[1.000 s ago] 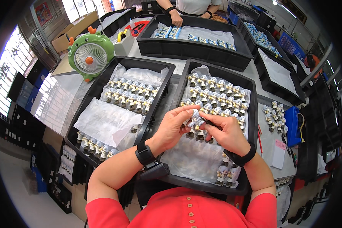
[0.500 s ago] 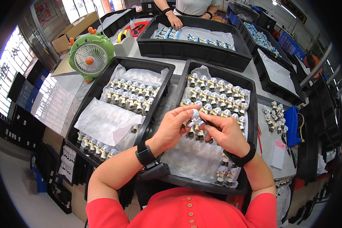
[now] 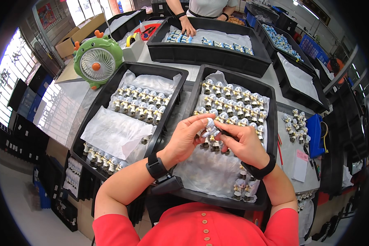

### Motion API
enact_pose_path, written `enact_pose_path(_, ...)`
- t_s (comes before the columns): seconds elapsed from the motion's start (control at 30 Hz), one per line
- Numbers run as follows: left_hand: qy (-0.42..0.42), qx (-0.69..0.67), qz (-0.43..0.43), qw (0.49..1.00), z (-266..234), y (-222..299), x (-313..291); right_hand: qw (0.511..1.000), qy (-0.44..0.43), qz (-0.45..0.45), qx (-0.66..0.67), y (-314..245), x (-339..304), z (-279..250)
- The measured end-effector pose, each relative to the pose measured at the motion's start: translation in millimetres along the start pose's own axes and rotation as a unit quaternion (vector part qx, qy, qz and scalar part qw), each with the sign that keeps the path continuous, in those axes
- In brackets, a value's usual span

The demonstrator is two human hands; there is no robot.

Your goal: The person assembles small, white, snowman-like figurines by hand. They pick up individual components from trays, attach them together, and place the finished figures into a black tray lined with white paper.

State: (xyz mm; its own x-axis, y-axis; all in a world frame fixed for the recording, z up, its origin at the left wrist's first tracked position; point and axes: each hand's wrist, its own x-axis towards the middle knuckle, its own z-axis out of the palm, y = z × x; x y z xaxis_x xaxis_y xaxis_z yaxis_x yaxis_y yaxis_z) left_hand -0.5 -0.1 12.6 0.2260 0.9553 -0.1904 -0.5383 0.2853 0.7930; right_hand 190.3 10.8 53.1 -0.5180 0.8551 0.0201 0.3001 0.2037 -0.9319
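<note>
Above the right-hand black tray, my left hand pinches a small figurine with pale grey-white hair. My right hand closes around a thin dark tool, whose tip meets the figurine's side; its exact kind is hidden by my fingers. Rows of like figurines lie on white paper in the tray below, and a few more figurines are in its near right corner. The tray to the left holds further rows, with a white paper sheet partly over them.
A green animal-shaped fan stands at the back left. Across the table, a person's hand reaches into a tray of blue-and-white pieces. At right are loose figurines, a blue pouch and a paper slip.
My hands, the figurine and the dark tool stay almost in place. The other person's hand has shifted slightly over the blue-and-white pieces.
</note>
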Motion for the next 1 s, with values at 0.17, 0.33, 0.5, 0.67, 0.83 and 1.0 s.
enact_pose_path(0.17,0.002,0.005,-0.004,1.0,2.7,1.5,-1.1,1.0,0.004,-0.003,-0.011,-0.7,-0.8,0.3)
enact_pose_path(0.33,-0.023,-0.026,-0.017,0.999,6.4,5.5,-2.4,0.997,0.024,0.016,0.077,-9.6,-4.6,-11.1)
enact_pose_path(0.5,-0.057,-0.049,-0.037,0.997,1.4,6.4,-2.6,0.97,0.201,-0.063,0.122,-15.2,-23.0,-71.2)
enact_pose_path(0.67,-0.057,-0.062,-0.052,0.995,3.5,5.4,-1.9,0.943,0.331,0.01,0.012,55.6,-51.3,-157.5)
enact_pose_path(0.83,-0.09,-0.03,-0.018,0.995,5.6,3.6,-4.4,0.912,0.348,0.099,-0.192,156.9,-84.7,-199.4)
enact_pose_path(1.0,-0.087,-0.015,-0.027,0.996,2.2,4.1,-5.5,0.9,0.341,0.161,-0.22,177.5,-96.6,-188.6)
